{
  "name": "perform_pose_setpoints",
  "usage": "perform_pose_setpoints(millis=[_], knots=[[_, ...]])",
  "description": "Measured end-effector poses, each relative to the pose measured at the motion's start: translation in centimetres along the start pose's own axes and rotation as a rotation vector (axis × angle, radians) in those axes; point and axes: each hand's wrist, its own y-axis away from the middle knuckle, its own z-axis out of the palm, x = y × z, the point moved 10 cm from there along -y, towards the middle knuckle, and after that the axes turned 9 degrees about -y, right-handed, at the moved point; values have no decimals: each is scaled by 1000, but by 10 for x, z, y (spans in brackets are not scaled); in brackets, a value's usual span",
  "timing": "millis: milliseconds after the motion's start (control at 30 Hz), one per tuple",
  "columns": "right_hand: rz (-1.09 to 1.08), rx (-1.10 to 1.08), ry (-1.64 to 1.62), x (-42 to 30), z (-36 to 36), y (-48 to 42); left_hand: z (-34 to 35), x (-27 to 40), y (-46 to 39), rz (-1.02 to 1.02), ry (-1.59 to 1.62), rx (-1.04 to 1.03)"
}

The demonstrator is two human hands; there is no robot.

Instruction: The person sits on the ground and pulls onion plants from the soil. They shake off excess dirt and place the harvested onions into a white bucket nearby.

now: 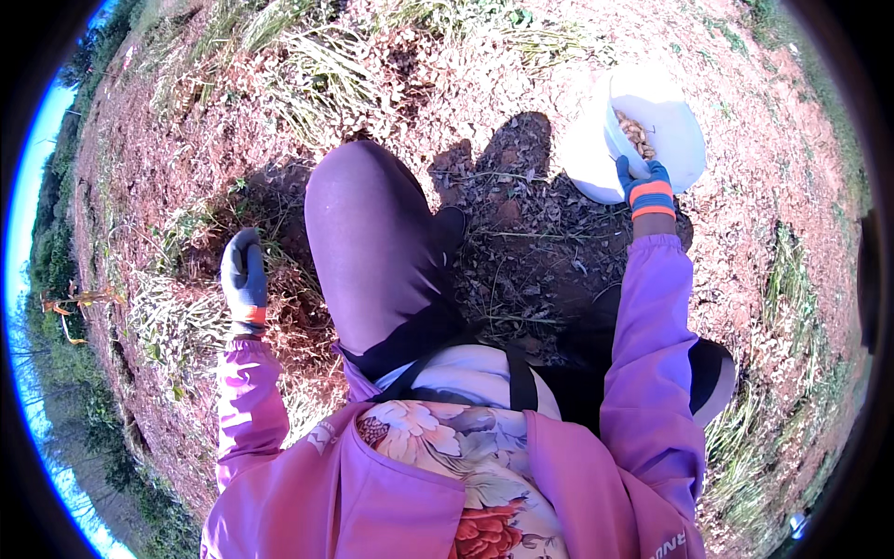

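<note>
A white plastic bucket (674,129) tips over the ground at the upper right, its brightest parts washed out by sun. My right hand (644,183), in a dark blue knit glove with an orange-banded cuff, grips its near rim. Several unshelled peanuts (634,134) lie inside the bucket. At the left, my left hand (244,276) wears a matching glove and hovers by uprooted plants (185,321). Its fingers curl loosely, and the inside of the palm is partly hidden. Nothing sticks out of it.
My bent knee (370,237) rises between the hands. Reddish soil with dry leaf litter (517,258) lies before me, partly in my shadow. Pulled plants with pale stems (321,77) are heaped at the upper left. More stalks (786,279) lie along the right. Trees edge the far left.
</note>
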Motion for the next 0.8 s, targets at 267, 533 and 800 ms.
perform_pose_setpoints(millis=[267, 533, 800], knots=[[151, 64, 120, 32, -10, -32, 193, -141, 172, -282, -619, -1260], [-9, 99, 103, 48, 3, -45, 239, -168, 148, -336, -731, -1380], [-89, 117, 164, 35, 27, -59, 186, -161, 144, -439, -758, -1527]])
